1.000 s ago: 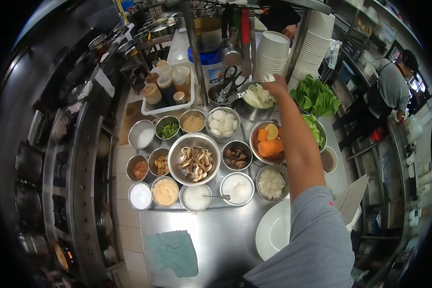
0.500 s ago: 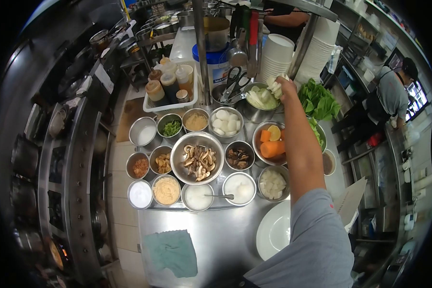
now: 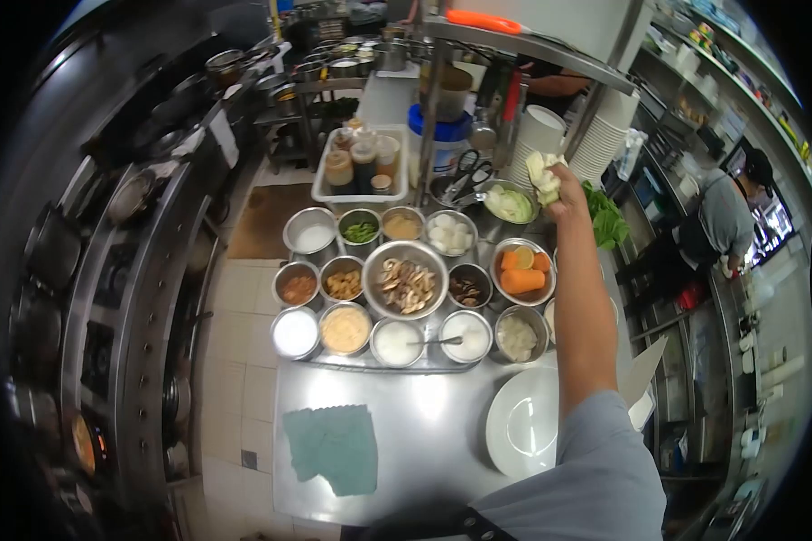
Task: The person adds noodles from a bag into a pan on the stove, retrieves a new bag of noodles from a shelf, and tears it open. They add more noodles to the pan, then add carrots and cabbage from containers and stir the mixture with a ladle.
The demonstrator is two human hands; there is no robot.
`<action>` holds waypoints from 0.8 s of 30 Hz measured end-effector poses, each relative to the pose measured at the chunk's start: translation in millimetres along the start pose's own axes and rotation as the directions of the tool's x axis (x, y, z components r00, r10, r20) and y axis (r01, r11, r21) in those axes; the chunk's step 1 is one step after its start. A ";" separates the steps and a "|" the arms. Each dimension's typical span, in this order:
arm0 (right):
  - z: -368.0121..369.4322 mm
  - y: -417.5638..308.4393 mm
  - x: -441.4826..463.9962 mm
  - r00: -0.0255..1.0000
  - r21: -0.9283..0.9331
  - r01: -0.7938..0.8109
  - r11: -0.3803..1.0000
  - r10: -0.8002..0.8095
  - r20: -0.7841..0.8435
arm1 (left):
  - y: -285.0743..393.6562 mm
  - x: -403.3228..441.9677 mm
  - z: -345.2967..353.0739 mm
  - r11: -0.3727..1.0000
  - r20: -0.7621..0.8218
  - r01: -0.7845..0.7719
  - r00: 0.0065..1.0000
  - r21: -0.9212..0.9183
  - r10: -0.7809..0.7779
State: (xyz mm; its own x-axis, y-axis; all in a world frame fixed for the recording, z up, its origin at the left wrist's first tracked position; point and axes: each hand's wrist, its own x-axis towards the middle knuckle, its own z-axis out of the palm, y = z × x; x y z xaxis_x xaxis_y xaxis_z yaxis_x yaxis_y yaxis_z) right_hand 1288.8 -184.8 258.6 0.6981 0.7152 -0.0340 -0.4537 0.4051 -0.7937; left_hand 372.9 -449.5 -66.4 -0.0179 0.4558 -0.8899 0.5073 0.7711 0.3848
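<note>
My right hand [image 3: 566, 191] is closed on a bunch of pale cut vegetable [image 3: 543, 176], raised at the upper right of a metal pot of the same vegetable [image 3: 509, 204]. Below the pot is a bowl of carrots [image 3: 522, 280] with a cut lemon. A large bowl of sliced mushrooms [image 3: 408, 281] stands in the middle among small metal containers. Under my outstretched forearm, a white plate [image 3: 520, 424] is partly covered by my sleeve. Leafy greens [image 3: 607, 218] show just right of my wrist. My left hand is out of view.
A green cloth [image 3: 334, 448] lies on the steel table [image 3: 406, 505]. Sauce bottles stand in a white basket [image 3: 397, 192] at the back left. Stacked white bowls [image 3: 602, 140] stand behind my hand under a metal shelf [image 3: 532, 50]. A person [image 3: 729, 216] works at the right.
My right hand has closed on the pale vegetable and lifted it up and right from the pot. The camera view has shifted, showing more of the shelf and an orange-handled tool on it.
</note>
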 end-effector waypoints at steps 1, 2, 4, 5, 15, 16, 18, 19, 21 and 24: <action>9.1 0.7 -16.0 0.999 0.003 -0.033 0.999 0.033 0.015 | -12.4 13.4 -1.8 0.999 -0.005 -0.041 0.999 -0.034 0.041; 16.5 -0.1 -30.2 0.998 -0.005 -0.041 0.999 0.041 0.038 | -22.2 30.6 -2.1 0.994 -0.011 -0.082 0.997 -0.071 0.082; 31.0 8.8 -51.8 0.961 0.005 -0.175 0.985 0.170 0.216 | -23.7 37.6 -6.3 0.992 -0.001 -0.074 0.997 -0.098 0.074; 50.1 21.6 -66.4 0.980 0.043 -0.127 0.991 0.118 0.162 | -44.2 80.9 -10.8 0.984 -0.019 -0.070 0.998 -0.163 0.068; 270.1 164.6 -182.1 0.781 -0.057 -0.365 0.929 0.339 0.525 | -81.6 53.0 -104.2 0.978 -0.167 0.011 0.985 -0.209 -0.047; 295.2 188.0 -192.7 0.761 -0.059 -0.374 0.925 0.343 0.551 | -98.4 56.6 -120.8 0.951 -0.166 -0.010 0.985 -0.310 -0.043; 350.2 236.8 -214.0 0.755 0.012 -0.454 0.891 0.377 0.537 | -133.9 64.6 -156.1 0.926 -0.194 -0.020 0.979 -0.378 -0.058; 385.7 259.9 -240.7 0.747 -0.022 -0.418 0.908 0.357 0.560 | -152.4 68.8 -176.3 0.915 -0.207 -0.028 0.976 -0.402 -0.061; 439.7 321.8 -253.4 0.674 -0.095 -0.391 0.915 0.355 0.648 | -191.4 76.6 -212.5 0.860 -0.242 -0.042 0.965 -0.509 -0.096; 553.0 404.9 -330.6 0.617 -0.127 -0.410 0.903 0.378 0.690 | -213.3 63.5 -266.7 0.718 -0.280 0.014 0.915 -0.696 -0.289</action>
State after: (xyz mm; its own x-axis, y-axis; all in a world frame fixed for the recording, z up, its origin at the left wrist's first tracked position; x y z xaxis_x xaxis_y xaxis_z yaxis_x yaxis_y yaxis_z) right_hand 568.0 57.7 284.3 -0.1228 0.9875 0.0985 -0.6255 0.0000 -0.7802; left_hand 33.8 -466.5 -139.6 -0.4044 0.3185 -0.8573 -0.2355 0.8695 0.4342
